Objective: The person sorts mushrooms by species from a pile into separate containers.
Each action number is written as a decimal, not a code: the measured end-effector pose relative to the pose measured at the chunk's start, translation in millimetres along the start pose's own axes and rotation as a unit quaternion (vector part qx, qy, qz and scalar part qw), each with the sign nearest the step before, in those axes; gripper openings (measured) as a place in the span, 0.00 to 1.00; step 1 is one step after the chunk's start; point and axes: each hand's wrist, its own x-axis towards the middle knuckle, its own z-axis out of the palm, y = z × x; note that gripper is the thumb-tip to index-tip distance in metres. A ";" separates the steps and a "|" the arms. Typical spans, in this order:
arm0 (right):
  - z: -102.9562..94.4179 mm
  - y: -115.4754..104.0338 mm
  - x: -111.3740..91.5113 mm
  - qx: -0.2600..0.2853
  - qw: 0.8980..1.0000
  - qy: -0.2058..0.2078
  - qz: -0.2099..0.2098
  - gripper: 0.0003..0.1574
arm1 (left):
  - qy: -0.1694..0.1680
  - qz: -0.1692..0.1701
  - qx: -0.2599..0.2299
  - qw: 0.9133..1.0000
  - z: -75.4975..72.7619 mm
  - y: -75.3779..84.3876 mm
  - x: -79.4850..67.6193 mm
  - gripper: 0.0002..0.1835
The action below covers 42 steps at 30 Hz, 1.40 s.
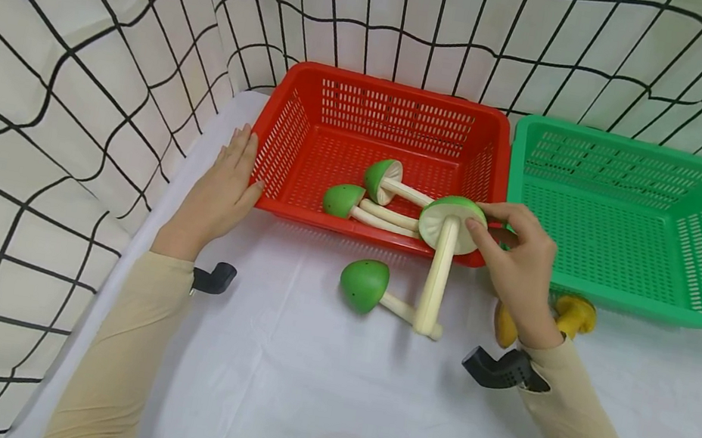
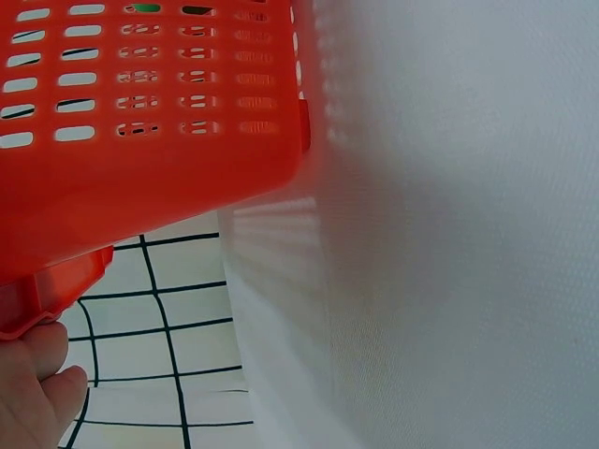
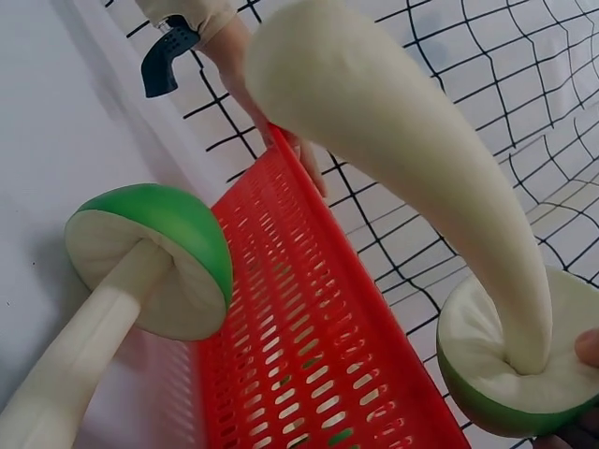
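Note:
My right hand point(image 1: 520, 257) pinches a green-capped toy mushroom point(image 1: 437, 271) by its cap, over the front rim of the red basket point(image 1: 336, 223). Its pale stem points toward me; the right wrist view shows this mushroom point(image 3: 421, 178) close up, stem raised above the rim. My left hand point(image 1: 223, 183) rests with straight fingers along the basket's left side; in the left wrist view its fingertips point(image 2: 47, 351) touch under the red rim. Inside the basket lie two green mushrooms point(image 1: 342, 200). Another green mushroom point(image 1: 364, 285) lies on the white cloth in front of the basket.
A green basket point(image 1: 628, 300) stands right beside the red one. Two yellow-brown mushrooms point(image 1: 575, 316) lie in front of it, partly hidden by my right hand and wrist. Black wire grid point(image 1: 381, 28) backed by white cloth rises behind the baskets and along the left.

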 end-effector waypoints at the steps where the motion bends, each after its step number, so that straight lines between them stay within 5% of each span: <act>1: 0.4 1.1 1.0 0.002 1.000 0.001 0.005 0.11 | -0.001 -0.001 0.000 1.000 -0.1 0.1 0.0 0.35; 42: 21.0 14.8 59.3 -0.064 0.997 0.045 -0.027 0.15 | 0.005 0.001 0.006 1.000 0.6 0.9 0.6 0.35</act>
